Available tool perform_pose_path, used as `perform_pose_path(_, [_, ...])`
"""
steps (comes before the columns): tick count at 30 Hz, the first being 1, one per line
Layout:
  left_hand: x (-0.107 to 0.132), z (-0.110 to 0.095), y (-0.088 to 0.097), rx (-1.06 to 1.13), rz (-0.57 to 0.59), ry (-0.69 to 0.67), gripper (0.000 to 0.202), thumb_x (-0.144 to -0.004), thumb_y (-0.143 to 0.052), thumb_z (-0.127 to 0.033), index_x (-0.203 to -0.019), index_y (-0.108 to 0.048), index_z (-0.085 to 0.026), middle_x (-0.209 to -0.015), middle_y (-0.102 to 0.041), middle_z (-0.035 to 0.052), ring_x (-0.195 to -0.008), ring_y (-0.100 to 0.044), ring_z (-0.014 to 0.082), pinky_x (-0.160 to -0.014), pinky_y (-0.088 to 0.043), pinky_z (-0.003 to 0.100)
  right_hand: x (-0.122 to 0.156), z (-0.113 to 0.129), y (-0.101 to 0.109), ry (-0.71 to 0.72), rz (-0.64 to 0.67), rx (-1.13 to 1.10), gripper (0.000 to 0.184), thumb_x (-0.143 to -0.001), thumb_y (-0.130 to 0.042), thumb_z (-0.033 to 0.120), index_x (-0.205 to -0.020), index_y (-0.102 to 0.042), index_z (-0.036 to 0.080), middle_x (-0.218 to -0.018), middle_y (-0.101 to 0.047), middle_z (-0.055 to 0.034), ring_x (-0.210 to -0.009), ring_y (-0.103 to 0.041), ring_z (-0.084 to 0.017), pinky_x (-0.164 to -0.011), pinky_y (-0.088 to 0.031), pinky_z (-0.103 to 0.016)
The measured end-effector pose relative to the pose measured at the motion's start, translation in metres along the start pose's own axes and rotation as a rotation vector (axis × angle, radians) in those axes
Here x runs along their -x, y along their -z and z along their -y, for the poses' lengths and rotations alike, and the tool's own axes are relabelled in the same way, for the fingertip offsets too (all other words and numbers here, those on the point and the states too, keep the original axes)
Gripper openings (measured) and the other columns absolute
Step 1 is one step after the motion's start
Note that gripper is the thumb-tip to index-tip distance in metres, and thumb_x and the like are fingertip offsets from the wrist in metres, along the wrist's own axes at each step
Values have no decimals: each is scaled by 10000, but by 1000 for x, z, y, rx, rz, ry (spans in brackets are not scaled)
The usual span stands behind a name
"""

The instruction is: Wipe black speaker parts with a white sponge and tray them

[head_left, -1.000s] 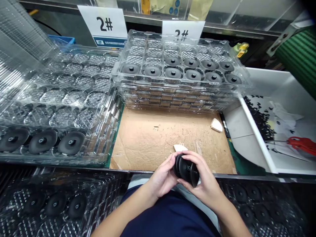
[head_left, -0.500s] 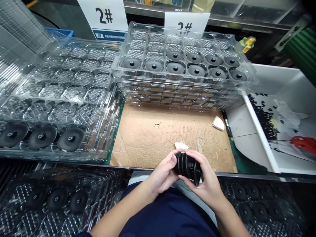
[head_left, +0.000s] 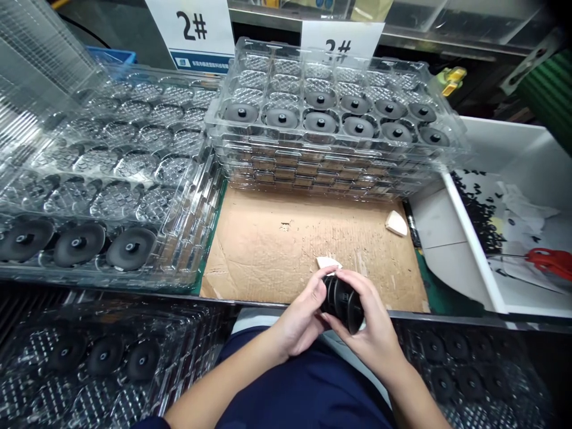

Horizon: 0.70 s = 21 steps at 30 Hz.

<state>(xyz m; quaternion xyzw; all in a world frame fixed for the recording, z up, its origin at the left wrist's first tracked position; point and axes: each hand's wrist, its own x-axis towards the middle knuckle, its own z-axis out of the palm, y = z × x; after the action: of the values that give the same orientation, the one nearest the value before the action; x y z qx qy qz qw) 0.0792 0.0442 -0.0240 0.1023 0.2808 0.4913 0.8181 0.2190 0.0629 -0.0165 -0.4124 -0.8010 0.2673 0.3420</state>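
Between my two hands, close to the front edge of the bench, is a black ribbed plastic part (head_left: pixel 343 302) with several disc-like flanges. My left hand (head_left: pixel 306 313) wraps its left end, thumb on top. My right hand (head_left: pixel 373 319) grips the other end, fingers curled over the top and thumb underneath. The palm-side surfaces of the part are hidden. A small white wedge-shaped piece (head_left: pixel 328 262) lies on the cardboard sheet (head_left: pixel 263 244) just beyond my fingertips. Another white wedge (head_left: pixel 396 223) rests near the sheet's right edge.
At the back stands a stack of clear trays (head_left: pixel 322 143) with black round parts in the top one. Another clear tray stack (head_left: pixel 120 196) is at left. On the right, a white bin (head_left: pixel 473 250) holds small black pieces and red-handled scissors (head_left: pixel 552 262). More trays sit below the bench.
The black part has turned slightly in my hands, and my left hand has shifted a little to the right. Both hands keep their grip.
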Motion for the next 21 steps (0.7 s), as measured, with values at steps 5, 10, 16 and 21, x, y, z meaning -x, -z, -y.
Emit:
perform_pose_path(5, [2, 1, -1, -26, 11, -56, 511, -748, -664, -432, -1205, -497, -277, -1207, -559, 31, -1098, -538, 165, -946, -377, 270, 2, 3, -5, 20, -25, 4, 518, -828, -594, 228, -1288, -357, 204, -1225, -460, -111, -1175, -447, -212, -990, -427, -364])
perform_pose_path(10, [3, 0, -1, -103, 1, -73, 703, -599, -787, -431, -1205, -463, -286, -1201, -548, 40, -1152, -499, 207, -940, -378, 294, 3, 4, -10, -15, -20, 28, 515, -832, -549, 209, -1298, -331, 214, -1242, -439, -123, -1185, -438, -242, -967, -437, -423])
perform_pose_path(16, [4, 3, 1, -127, -43, -63, 645, -599, -811, -330, -1150, -482, -263, -1178, -523, 39, -1163, -468, 212, -930, -369, 314, 7, -1, -4, -49, 80, -25, 517, -814, -552, 219, -1288, -347, 231, -1238, -452, -109, -1182, -459, -247, -974, -435, -431])
perform_pose_path(21, [5, 9, 5, -104, -76, -37, 718, -530, -843, -308, -1157, -497, -259, -1056, -548, 37, -877, -561, 152, -734, -404, 298, 16, -11, 0, -50, 112, -17, 535, -821, -587, 351, -1303, -379, 249, -1273, -486, -95, -1176, -484, -268, -978, -428, -437])
